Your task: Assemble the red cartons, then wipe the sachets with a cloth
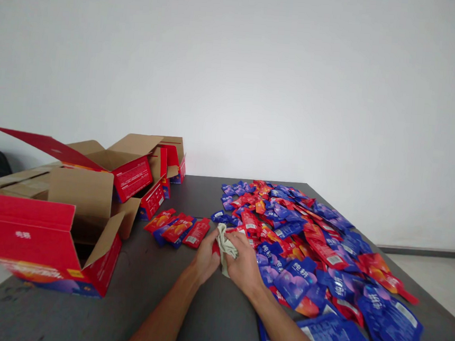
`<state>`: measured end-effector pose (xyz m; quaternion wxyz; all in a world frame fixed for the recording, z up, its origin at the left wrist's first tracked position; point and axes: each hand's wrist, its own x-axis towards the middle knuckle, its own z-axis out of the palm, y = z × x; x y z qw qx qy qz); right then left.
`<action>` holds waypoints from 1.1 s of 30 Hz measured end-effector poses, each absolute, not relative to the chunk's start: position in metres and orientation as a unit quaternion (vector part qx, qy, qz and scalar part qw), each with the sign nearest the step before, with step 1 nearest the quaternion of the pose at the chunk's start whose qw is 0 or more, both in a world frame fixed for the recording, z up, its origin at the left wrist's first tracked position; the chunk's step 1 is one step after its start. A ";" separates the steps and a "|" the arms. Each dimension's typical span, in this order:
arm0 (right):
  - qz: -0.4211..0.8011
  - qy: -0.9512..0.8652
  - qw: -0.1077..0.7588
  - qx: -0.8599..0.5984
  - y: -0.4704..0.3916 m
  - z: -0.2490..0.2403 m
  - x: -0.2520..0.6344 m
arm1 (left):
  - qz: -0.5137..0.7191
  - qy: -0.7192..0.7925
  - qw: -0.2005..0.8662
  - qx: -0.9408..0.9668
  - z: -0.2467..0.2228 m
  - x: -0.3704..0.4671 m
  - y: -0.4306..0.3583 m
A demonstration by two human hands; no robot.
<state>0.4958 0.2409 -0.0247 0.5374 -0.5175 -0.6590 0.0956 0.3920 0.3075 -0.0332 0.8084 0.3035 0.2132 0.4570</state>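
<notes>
A pale, crumpled cloth is bunched between my two hands above the dark table. My right hand is closed on the cloth, its fingers pressing it from the right. My left hand is closed at the cloth's left side, with a bit of a red pouch showing at its fingers; most of that pouch is hidden. Left of my hands lies a short row of red and blue pouches, the nearest a red pouch.
A wide heap of red and blue pouches covers the table's right side. On the left stand several open red cartons, the nearest carton with its flaps spread. The dark table reaches back to a white wall.
</notes>
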 end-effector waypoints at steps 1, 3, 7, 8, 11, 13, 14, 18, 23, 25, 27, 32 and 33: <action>0.082 -0.646 0.541 -0.533 0.242 -0.025 0.499 | 0.461 0.213 0.806 0.305 -0.033 0.391 0.308; 0.051 -0.610 0.548 -0.570 0.245 -0.025 0.509 | 0.462 0.219 0.803 0.307 -0.032 0.387 0.308; 0.004 -0.559 0.557 -0.614 0.250 -0.028 0.526 | 0.457 0.237 0.801 0.304 -0.032 0.383 0.306; 0.003 -0.563 0.556 -0.612 0.250 -0.029 0.527 | 0.456 0.238 0.802 0.304 -0.033 0.384 0.306; 0.036 -0.610 0.544 -0.575 0.247 -0.030 0.516 | 0.463 0.234 0.799 0.304 -0.033 0.388 0.306; 0.079 -0.660 0.525 -0.532 0.243 -0.029 0.503 | 0.472 0.234 0.792 0.309 -0.032 0.389 0.306; 0.101 -0.684 0.511 -0.511 0.240 -0.028 0.496 | 0.472 0.238 0.787 0.318 -0.031 0.389 0.306; 0.146 -0.712 0.479 -0.492 0.234 -0.025 0.484 | 0.478 0.265 0.741 0.391 -0.026 0.381 0.312; 0.114 -0.672 0.475 -0.557 0.239 -0.029 0.494 | 0.526 0.391 0.540 0.528 -0.033 0.364 0.335; 0.092 -0.645 0.466 -0.598 0.243 -0.031 0.500 | 0.516 0.443 0.440 0.586 -0.039 0.357 0.343; 0.075 -0.623 0.451 -0.635 0.246 -0.032 0.505 | 0.509 0.467 0.345 0.635 -0.044 0.351 0.348; 0.046 -0.579 0.420 -0.697 0.249 -0.029 0.518 | 0.395 0.585 0.111 0.699 -0.054 0.347 0.351; 0.041 -0.575 0.416 -0.703 0.249 -0.028 0.520 | 0.369 0.599 0.073 0.706 -0.055 0.348 0.351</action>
